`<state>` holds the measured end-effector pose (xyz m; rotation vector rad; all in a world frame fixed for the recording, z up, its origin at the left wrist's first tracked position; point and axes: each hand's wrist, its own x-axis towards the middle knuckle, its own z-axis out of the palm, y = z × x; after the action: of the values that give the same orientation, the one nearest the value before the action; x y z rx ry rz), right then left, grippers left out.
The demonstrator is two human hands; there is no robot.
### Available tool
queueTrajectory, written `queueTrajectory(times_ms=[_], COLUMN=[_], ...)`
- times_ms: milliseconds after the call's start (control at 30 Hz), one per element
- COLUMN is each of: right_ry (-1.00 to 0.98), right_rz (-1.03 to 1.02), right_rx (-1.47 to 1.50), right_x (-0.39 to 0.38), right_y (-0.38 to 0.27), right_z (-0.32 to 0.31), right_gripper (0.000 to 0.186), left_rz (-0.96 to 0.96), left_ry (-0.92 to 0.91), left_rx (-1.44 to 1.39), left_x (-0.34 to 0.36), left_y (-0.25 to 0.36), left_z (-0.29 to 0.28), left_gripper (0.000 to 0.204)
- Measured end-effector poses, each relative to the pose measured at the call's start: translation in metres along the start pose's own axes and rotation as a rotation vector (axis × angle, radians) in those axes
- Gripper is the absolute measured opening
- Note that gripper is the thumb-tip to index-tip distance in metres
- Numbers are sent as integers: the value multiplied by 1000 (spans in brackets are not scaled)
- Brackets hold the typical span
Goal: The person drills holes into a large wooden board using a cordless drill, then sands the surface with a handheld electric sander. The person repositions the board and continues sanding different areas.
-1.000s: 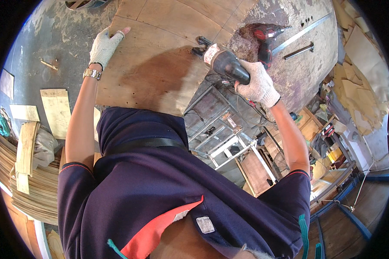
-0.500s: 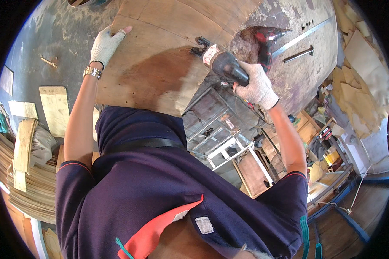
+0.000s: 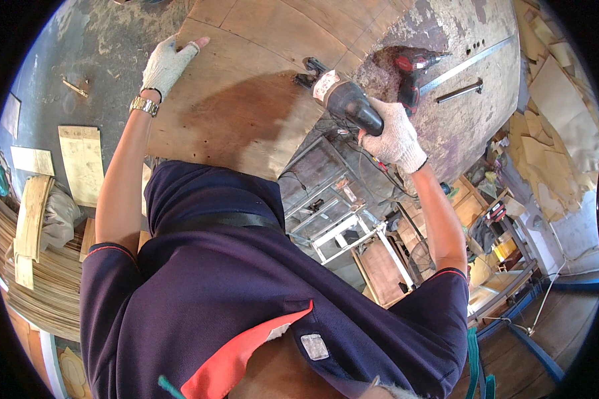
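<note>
My right hand (image 3: 393,135), in a white knit glove, is wrapped round a nail gun (image 3: 354,106) with a black rounded body and a pale label. Its black nose points left and rests over or on a large brown plywood sheet (image 3: 259,50). Whether the nose touches the wood cannot be told. Pencil lines and small dark dots mark the sheet. At the sheet's left edge lies my gloved left hand (image 3: 170,64), fingers stretched out and thumb pointing right, holding nothing. A metal watch (image 3: 144,105) is on that wrist.
Right of the nail gun, a red and black cordless drill (image 3: 411,73), a steel ruler (image 3: 466,64) and a metal rod (image 3: 460,90) lie on the worn tabletop. White metal frames (image 3: 353,233) stand below. Stacked thin boards (image 3: 36,299) are at left, paper scraps at right.
The view has shifted slightly. Both hands and the nail gun stay in nearly the same place on the plywood.
</note>
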<state>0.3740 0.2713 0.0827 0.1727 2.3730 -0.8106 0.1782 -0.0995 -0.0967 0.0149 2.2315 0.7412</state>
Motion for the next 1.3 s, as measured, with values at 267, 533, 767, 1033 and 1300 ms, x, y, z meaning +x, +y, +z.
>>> queueTrajectory(times_ms=[267,533,767,1033,1300], right_ry=[-30,-28,-10,38,28], right_rz=[59,68,57,21,18], right_rx=[41,60,40,54,66], right_x=[3,4,6,7,10], right_y=[-7,-10,-13,-16,-14], right_z=[-3,-2,-1,1,2], right_gripper=[41,41,38,36,38], left_rz=[-6,-26,-15,26,49], left_ry=[-27,-24,-32,12,17], left_rx=[-13,-10,-3,-19,-23], left_x=[1,-3,-6,-1,-3], left_y=[1,5,11,0,2], left_z=[-1,-2,-4,2,1], left_gripper=[77,78,78,76,77])
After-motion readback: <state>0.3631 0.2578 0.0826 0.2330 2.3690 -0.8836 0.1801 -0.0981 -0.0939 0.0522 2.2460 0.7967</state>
